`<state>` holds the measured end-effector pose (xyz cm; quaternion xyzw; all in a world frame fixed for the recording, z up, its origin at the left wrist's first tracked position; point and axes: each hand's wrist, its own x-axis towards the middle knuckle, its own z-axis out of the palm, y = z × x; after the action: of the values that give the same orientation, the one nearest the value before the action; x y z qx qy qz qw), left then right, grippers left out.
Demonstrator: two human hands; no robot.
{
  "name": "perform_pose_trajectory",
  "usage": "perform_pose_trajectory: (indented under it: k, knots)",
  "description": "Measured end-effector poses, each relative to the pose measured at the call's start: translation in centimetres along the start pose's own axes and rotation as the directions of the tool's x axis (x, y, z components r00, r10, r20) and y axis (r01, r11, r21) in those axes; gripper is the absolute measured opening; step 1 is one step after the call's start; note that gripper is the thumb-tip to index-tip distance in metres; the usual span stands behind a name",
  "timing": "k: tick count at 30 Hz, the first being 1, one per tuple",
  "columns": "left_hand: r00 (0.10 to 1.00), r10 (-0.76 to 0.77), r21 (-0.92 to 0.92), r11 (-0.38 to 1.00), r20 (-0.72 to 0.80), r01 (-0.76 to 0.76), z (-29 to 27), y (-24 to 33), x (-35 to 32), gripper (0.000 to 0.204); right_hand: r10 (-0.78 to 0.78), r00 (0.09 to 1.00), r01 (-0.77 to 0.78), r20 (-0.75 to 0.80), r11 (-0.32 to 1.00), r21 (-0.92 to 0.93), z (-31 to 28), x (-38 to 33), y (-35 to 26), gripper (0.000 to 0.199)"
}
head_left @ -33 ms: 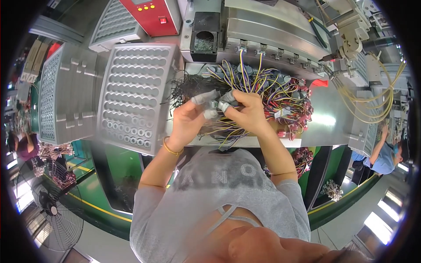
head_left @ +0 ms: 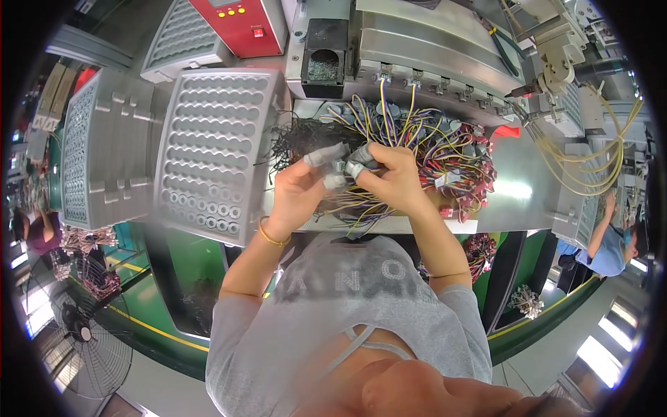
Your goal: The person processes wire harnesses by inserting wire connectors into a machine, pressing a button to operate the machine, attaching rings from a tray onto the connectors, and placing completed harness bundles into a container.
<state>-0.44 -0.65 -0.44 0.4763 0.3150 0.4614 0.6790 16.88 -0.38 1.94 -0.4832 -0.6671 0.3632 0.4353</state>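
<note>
Handling a Wire Bundle at the Bench

Two hands are meeting over one tangled bundle of multicoloured wires (head_left: 424,156), which is lying on the grey metal bench (head_left: 517,191). The left hand (head_left: 299,191) and right hand (head_left: 392,174), both wearing grey fingertip covers (head_left: 326,154), are pinching a small piece between them. The wires are showing yellow, blue and purple strands with red connectors. Two grey perforated trays (head_left: 215,149) are sitting to the left.

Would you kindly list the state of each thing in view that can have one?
Left hand: fingers capped in grey covers, pinching a small part.
Right hand: closed on the same small part.
Wire bundle: tangled, heaped on the bench.
Perforated grey tray: lying flat, mostly empty holes.
Red control box: switch looks lit.
Floor fan: upright; spinning or not, cannot tell.
</note>
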Motion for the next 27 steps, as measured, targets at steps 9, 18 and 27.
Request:
perform_pose_trajectory:
  k: [9, 18, 27]
  knots:
    - [0.973, 0.232, 0.404, 0.888, 0.015, -0.219, 1.0, 0.3, 0.7, 0.039, -0.082, 0.995, 0.088, 0.05, 0.988, -0.128, -1.4, 0.1, -0.1, 0.008]
    - [0.979, -0.115, -0.105, 0.99, -0.167, 0.099, 1.3, -0.8, 2.2, 0.019, 0.284, 0.951, -0.303, 0.119, 0.935, 0.185, -0.4, -0.5, 0.4, 0.011]
    - [0.956, -0.251, -0.34, 0.895, 0.153, 0.289, 3.8, -0.9, 3.8, 0.037, 0.354, 0.935, -0.314, -0.012, 0.844, 0.435, -3.3, -0.4, 1.4, 0.02]
